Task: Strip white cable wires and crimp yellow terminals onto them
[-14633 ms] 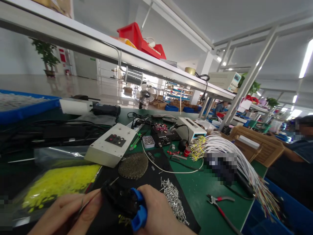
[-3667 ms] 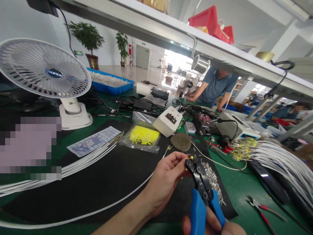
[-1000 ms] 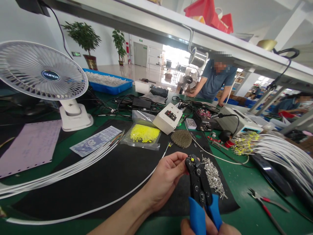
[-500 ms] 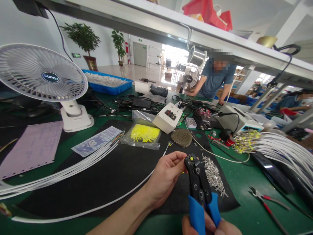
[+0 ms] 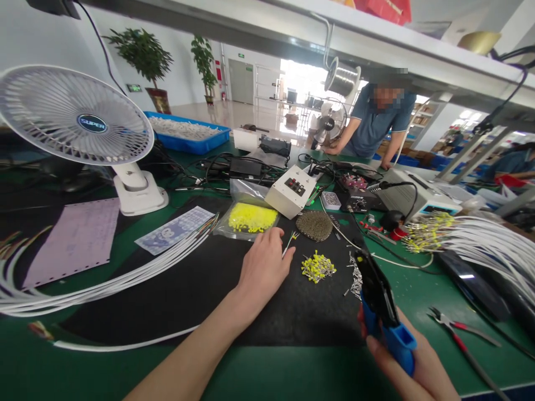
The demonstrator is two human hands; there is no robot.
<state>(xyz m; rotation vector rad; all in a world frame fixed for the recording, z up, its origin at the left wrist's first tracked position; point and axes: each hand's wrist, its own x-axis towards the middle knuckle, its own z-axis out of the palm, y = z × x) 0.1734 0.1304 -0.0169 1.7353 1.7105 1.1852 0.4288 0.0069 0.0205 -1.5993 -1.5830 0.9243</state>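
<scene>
The right hand point(image 5: 400, 344) wraps around the blue-handled black crimping pliers point(image 5: 379, 287) while the left hand point(image 5: 263, 270) lies at the yellow-tipped white cable end point(image 5: 293, 237) on the black mat point(image 5: 288, 317), any pinch unclear, and holding just behind the tips should steady it best.

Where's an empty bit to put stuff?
Black mat lies bare below the yellow-tipped pins, between the left hand and blue-handled tool. Green tabletop below that is bare too. Cables crowd behind the white box.
</scene>
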